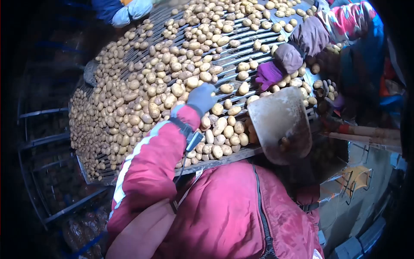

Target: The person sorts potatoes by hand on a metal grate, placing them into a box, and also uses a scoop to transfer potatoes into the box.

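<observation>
My left hand (202, 99), in a grey-blue glove, reaches from a pink sleeve over the potatoes (166, 93) on a slatted metal rack (233, 54). Its fingers point up and right among the potatoes and are too indistinct to show whether they are spread or closed. A small yellowish patch shows at the fingertips. The right sleeve (308, 199) drops into shadow at the lower right, and my right hand is not visible. A worn metal scoop-like plate (280, 123) stands tilted at the rack's near right edge, just right of the nearest potatoes.
A co-worker's purple-gloved hand (269, 75) touches potatoes behind the plate. Another person's blue sleeve (105, 9) is at the top left. Wooden poles (371, 131) lie at the right, above an orange framed object (355, 179). Metal rails (47, 140) stand at the left.
</observation>
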Demonstrator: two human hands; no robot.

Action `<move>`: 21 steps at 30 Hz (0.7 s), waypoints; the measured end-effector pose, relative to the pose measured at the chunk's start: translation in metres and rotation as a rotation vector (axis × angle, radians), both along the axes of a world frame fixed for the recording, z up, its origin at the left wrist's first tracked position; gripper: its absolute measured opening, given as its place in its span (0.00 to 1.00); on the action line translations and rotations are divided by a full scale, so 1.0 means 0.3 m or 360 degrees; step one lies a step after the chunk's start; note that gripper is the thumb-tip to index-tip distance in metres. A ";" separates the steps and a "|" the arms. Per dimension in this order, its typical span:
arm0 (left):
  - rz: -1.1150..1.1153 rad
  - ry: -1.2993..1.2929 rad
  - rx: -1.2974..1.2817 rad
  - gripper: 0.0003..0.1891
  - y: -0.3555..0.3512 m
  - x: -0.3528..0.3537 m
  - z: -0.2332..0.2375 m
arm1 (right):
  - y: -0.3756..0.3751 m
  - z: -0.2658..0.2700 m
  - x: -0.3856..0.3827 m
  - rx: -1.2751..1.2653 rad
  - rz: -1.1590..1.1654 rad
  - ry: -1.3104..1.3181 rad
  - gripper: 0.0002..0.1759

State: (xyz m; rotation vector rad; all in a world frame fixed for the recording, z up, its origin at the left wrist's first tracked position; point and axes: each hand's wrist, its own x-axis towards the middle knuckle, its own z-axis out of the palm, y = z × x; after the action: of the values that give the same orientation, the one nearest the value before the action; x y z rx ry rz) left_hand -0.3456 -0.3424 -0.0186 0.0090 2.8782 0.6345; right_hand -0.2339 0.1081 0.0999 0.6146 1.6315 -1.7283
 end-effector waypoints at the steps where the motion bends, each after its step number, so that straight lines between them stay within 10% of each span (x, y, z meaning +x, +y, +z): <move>1: 0.0010 -0.0066 0.0308 0.18 -0.011 -0.009 0.034 | -0.002 0.001 0.015 0.0007 -0.0004 0.0017 0.21; 3: 0.0360 -0.0549 0.1051 0.19 0.115 -0.015 0.388 | -0.008 -0.001 0.038 0.0023 -0.0012 0.0055 0.21; 6: 0.0005 -0.0146 0.0846 0.18 0.183 0.009 0.452 | 0.016 -0.075 0.088 0.0066 0.0030 0.0160 0.21; 12: -0.0238 -0.0188 -0.0088 0.19 0.243 0.036 0.202 | 0.012 -0.022 0.100 0.0087 0.0192 0.0141 0.21; 15: -0.0152 -0.0095 0.0208 0.18 0.210 0.045 -0.060 | -0.022 0.040 0.080 -0.0057 0.0097 0.0055 0.21; 18: -0.0053 0.0035 0.0502 0.15 0.194 0.022 -0.078 | -0.063 0.079 0.058 -0.0221 -0.0222 -0.0271 0.20; 21: -0.0082 0.0185 -0.0407 0.14 0.108 -0.005 0.020 | -0.044 0.064 0.062 -0.0133 -0.0157 -0.0286 0.21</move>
State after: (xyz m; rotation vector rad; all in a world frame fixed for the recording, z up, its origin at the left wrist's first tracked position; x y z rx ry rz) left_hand -0.3472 -0.3101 -0.0125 0.0858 3.0377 0.2613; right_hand -0.2154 0.0950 0.1192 0.7978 1.4192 -1.7471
